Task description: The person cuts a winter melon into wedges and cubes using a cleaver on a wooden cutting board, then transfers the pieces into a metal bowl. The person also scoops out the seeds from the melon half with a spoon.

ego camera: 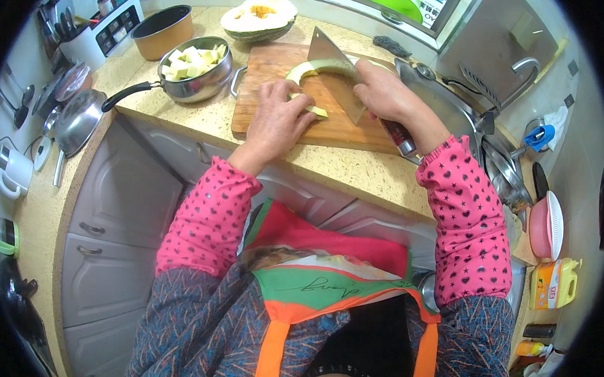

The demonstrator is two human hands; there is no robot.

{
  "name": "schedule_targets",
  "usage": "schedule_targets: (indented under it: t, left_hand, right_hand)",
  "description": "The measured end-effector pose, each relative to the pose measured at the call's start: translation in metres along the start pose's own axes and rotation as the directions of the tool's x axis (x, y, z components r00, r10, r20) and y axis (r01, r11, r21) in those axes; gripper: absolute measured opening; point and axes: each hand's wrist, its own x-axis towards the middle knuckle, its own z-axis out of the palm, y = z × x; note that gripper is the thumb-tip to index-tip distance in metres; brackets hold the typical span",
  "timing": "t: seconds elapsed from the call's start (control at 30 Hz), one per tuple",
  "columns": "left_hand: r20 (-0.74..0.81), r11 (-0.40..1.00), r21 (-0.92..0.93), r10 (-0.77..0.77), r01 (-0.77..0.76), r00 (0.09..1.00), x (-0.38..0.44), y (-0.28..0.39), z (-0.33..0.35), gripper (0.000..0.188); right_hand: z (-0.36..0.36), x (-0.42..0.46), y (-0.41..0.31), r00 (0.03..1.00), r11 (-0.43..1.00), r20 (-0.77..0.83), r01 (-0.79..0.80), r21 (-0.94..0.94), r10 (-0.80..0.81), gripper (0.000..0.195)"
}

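Note:
My right hand (386, 93) grips the handle of a cleaver (333, 72), its broad blade tilted over the wooden cutting board (268, 58). My left hand (277, 115) bends its fingers over a pale squash strip (317, 111) on the board; part of the strip is hidden beneath them. A curved squash slice (321, 65) lies beyond that hand and passes behind the blade. Left of the board, a steel saucepan (197, 92) with a black handle holds several pale squash cubes (188, 65). Behind the board sits a cut squash half (259, 20), its hollow facing up.
An orange pot (161, 32) stands behind the saucepan, near a white utensil rack (92, 39). To the right of the board are a steel sink (434, 100) and faucet (531, 70). A steel wok (80, 120) lies on the left counter. A dark scouring pad (391, 46) rests by the window.

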Motion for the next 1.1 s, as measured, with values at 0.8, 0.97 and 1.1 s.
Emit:
schedule_targets:
  t: [0.8, 0.97, 1.1]
  left_hand:
    - [0.045, 0.997, -0.07, 0.03, -0.026, 0.999, 0.002, -0.005, -0.004, 0.037]
    - [0.067, 0.997, -0.073, 0.011, -0.006, 0.998, 0.004, -0.01, -0.006, 0.039]
    - [0.061, 0.997, -0.081, -0.007, 0.012, 0.998, 0.0, -0.013, -0.004, 0.041]
  right_hand:
    - [-0.004, 0.014, -0.009, 0.982, 0.991, 0.16, -0.085, -0.108, 0.102, 0.027]
    - [-0.01, 0.019, -0.011, 0.985, 0.994, 0.144, -0.084, -0.069, 0.094, 0.027]
    - [-0.021, -0.001, -0.024, 0.993, 0.998, 0.1, -0.058, -0.007, 0.058, 0.026]
